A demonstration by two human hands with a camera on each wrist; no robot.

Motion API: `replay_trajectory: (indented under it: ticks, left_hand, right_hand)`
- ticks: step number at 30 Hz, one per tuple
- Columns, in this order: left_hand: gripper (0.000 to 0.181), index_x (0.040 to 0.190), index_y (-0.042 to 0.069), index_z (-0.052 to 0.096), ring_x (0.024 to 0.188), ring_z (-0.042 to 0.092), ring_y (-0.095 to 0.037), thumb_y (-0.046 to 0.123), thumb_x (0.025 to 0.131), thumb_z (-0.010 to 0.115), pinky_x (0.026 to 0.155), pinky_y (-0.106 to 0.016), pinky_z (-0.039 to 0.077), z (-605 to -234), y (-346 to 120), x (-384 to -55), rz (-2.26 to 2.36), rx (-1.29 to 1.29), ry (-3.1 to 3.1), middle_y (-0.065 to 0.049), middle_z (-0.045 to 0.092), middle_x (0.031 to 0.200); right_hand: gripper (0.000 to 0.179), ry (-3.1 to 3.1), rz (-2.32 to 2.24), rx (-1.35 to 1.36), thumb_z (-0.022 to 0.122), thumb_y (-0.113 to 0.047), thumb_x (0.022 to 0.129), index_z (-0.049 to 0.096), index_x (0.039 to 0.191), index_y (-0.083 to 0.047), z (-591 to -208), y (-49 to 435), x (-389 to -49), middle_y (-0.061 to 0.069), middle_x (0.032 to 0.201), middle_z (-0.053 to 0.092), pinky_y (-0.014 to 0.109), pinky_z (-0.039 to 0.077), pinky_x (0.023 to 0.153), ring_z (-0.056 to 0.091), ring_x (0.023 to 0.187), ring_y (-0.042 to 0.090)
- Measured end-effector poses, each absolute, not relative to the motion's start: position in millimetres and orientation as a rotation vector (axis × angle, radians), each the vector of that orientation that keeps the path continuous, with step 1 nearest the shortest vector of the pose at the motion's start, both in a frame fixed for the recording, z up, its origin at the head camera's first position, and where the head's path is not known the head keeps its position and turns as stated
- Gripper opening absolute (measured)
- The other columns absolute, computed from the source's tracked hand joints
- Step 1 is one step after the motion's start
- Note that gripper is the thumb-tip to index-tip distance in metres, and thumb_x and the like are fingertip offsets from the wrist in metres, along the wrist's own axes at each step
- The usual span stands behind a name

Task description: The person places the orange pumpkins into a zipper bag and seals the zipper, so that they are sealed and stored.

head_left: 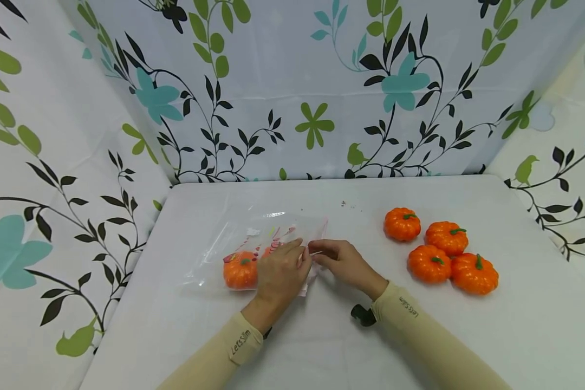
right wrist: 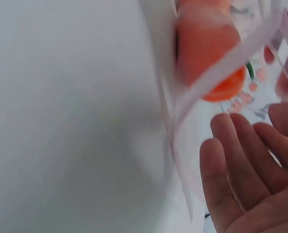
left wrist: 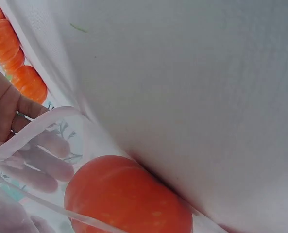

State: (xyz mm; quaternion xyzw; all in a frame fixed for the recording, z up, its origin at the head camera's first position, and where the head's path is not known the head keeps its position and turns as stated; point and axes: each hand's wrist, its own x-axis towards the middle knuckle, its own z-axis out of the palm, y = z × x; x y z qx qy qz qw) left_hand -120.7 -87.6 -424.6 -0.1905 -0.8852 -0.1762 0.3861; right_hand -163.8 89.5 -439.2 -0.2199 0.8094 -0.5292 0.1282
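Observation:
A clear plastic bag [head_left: 207, 257] with pink print and a pink-tinted edge lies on the white table, its mouth facing right. Inside sits an orange toy pumpkin [head_left: 239, 272] with a green stem; a second orange one shows partly behind the left hand. My left hand [head_left: 279, 276] lies over the right part of the bag and grips it near the mouth. At the bag's right edge, my right hand [head_left: 343, 264] pinches the plastic between thumb and forefinger. In the right wrist view its other fingers [right wrist: 236, 160] stretch out beside the strip-like edge.
Several orange toy pumpkins [head_left: 431, 264] stand grouped on the right of the white table [head_left: 361, 352]. Small dark specks [head_left: 343, 203] lie near the back. Leaf-patterned curtains [head_left: 314, 124] enclose the table at the back and sides.

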Motion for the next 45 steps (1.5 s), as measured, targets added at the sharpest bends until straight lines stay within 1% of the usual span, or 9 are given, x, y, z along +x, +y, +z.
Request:
replay_trajectory:
  ticks: [10,16,20,24,27,32,37,41,45]
  left_hand:
    - [0.007,0.084,0.005,0.08,0.08,0.076,-0.022,0.009,0.081,0.075,0.057,-0.036,0.06,-425.7,-87.8,-121.0,-0.477,-0.483,-2.235,-0.009,0.077,0.095]
    - [0.006,0.08,0.003,0.078,0.078,0.076,-0.022,0.007,0.078,0.074,0.054,-0.036,0.059,-425.4,-88.1,-121.5,-0.498,-0.486,-2.209,-0.009,0.077,0.094]
    - [0.006,0.08,0.004,0.078,0.077,0.076,-0.023,0.009,0.078,0.077,0.054,-0.035,0.059,-424.1,-88.9,-122.3,-0.478,-0.483,-2.207,-0.009,0.077,0.093]
    - [0.013,0.087,0.002,0.08,0.075,0.075,-0.023,0.01,0.078,0.078,0.054,-0.034,0.059,-423.0,-90.5,-124.5,-0.446,-0.463,-2.201,-0.008,0.077,0.092]
    - [0.015,0.089,0.001,0.08,0.074,0.075,-0.022,0.009,0.077,0.078,0.053,-0.034,0.058,-423.3,-91.3,-126.1,-0.445,-0.448,-2.196,-0.007,0.077,0.09]
    - [0.013,0.087,0.002,0.08,0.074,0.075,-0.021,0.009,0.077,0.078,0.053,-0.034,0.058,-425.5,-92.5,-126.6,-0.457,-0.438,-2.202,-0.007,0.077,0.089]
    - [0.008,0.082,0.005,0.08,0.072,0.075,-0.021,0.01,0.078,0.075,0.048,-0.032,0.056,-425.5,-93.7,-126.6,-0.447,-0.42,-2.228,-0.006,0.078,0.092]
    - [0.007,0.08,0.007,0.08,0.07,0.074,-0.022,0.01,0.08,0.074,0.045,-0.031,0.054,-424.4,-93.9,-126.6,-0.432,-0.401,-2.255,-0.005,0.078,0.093]
    - [0.005,0.08,0.008,0.079,0.068,0.074,-0.021,0.011,0.08,0.075,0.043,-0.03,0.052,-423.2,-92.9,-126.4,-0.427,-0.393,-2.266,-0.005,0.078,0.093]
  right_hand:
    - [0.029,2.203,-1.515,-0.828,0.056,-0.007,0.101,0.066,0.127,0.002,-446.0,73.1,-161.6,0.01,0.126,0.068,0.036,0.051,0.096,0.062,0.113,0.02]
    - [0.031,2.138,-1.519,-0.856,0.056,-0.006,0.1,0.066,0.129,-0.001,-444.2,73.4,-157.9,0.007,0.131,0.066,0.037,0.048,0.101,0.06,0.118,0.019]
    - [0.035,2.285,-1.518,-0.748,0.064,-0.017,0.098,0.066,0.132,-0.007,-435.9,86.6,-156.1,0.001,0.13,0.067,0.04,0.052,0.098,0.065,0.114,0.019]
    - [0.032,2.56,-1.534,-0.492,0.07,-0.023,0.096,0.072,0.124,-0.009,-418.4,105.7,-158.5,-0.001,0.116,0.073,0.041,0.057,0.088,0.069,0.101,0.019]
    - [0.033,2.719,-1.602,-0.321,0.071,-0.026,0.095,0.071,0.124,-0.01,-406.4,122.3,-163.4,0.0,0.115,0.073,0.042,0.055,0.092,0.067,0.105,0.02]
    - [0.064,3.004,-1.566,-0.217,0.077,-0.031,0.089,0.053,0.144,-0.009,-391.6,149.7,-175.6,0.009,0.139,0.059,0.052,0.043,0.107,0.053,0.127,0.029]
    - [0.109,3.196,-1.268,-0.111,0.084,-0.041,0.08,0.02,0.161,-0.009,-379.3,174.8,-190.5,0.02,0.161,0.027,0.062,0.032,0.112,0.031,0.145,0.04]
    - [0.13,3.196,-1.056,0.043,0.087,-0.046,0.075,-0.001,0.161,-0.002,-375.7,189.9,-199.2,0.025,0.166,0.006,0.065,0.02,0.115,0.018,0.147,0.049]
    - [0.136,3.134,-0.888,0.195,0.086,-0.047,0.074,-0.007,0.156,0.008,-380.6,198.5,-203.3,0.035,0.162,0.003,0.069,0.016,0.114,0.02,0.141,0.06]
